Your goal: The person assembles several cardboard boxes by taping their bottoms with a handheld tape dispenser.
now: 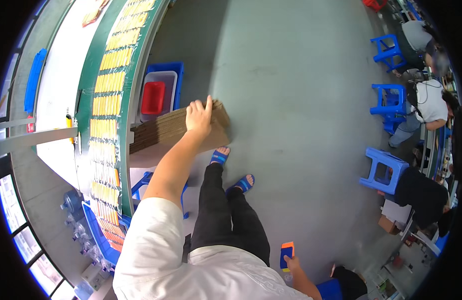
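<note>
My left arm reaches forward, and my left hand (199, 117) rests on the upper edges of a stack of flattened brown cardboard boxes (163, 131). Its thumb is stretched out and the other fingers are slightly bent and apart. The stack sticks out from under the long table. Low on my right side, my right hand (292, 263) is closed around a small blue and orange block-shaped item (287, 254); its exact kind I cannot make out.
A long green-topped table (89, 75) carries rows of yellow packets (107, 105). Beyond the cardboard sit a blue bin (179, 75) and a red tray (153, 98). A blue stool (145, 181) is partly under the table. At right, several people sit at benches by blue stools (383, 170).
</note>
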`<state>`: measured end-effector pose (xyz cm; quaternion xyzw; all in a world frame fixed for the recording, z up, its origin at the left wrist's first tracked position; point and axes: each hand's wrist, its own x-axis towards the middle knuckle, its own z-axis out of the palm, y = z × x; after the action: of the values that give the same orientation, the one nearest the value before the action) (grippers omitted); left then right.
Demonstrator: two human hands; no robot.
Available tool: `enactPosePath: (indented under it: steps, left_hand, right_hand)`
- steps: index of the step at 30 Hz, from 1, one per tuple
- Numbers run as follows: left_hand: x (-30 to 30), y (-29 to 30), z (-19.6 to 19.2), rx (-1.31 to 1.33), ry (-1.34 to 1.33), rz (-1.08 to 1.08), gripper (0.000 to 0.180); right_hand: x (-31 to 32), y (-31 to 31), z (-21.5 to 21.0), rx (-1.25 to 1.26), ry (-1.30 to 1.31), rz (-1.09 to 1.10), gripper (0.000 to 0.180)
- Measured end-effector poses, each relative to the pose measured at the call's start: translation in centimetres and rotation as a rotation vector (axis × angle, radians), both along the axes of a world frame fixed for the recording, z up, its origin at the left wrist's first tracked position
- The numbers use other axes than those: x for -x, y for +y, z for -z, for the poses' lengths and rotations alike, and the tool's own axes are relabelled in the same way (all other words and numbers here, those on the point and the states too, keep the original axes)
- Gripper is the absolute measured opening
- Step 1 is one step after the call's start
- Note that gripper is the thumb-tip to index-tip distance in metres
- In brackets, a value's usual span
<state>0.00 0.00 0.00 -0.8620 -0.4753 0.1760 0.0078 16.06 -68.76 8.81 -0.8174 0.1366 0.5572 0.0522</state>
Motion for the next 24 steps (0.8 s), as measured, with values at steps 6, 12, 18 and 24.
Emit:
enactPosePath:
  steps: [6, 12, 18, 24]
  left_hand:
    - [0.2, 4.1, -1.3, 0.102, -0.101, 0.014, 0.094]
    - [10.7, -1.3, 2.1, 0.031, -0.209, -0.134, 0.083]
    - [13.3, -6.7, 2.5, 0.125, -0.129, -0.257, 0.08]
    - [11.8, -7.7, -1.1, 0.181, -0.307, -0.413, 0.073]
  right_hand:
    - [1.5, 9.1, 1.0, -0.034, -0.058, 0.1, 0.027]
    - [1.9, 14.3, 0.9, -0.096, -0.046, 0.095, 0.029]
    - [0.6, 15.6, 1.1, -0.1, -0.053, 0.089, 0.031]
    - [0.1, 17.4, -1.4, -0.062, -0.092, 0.036, 0.035]
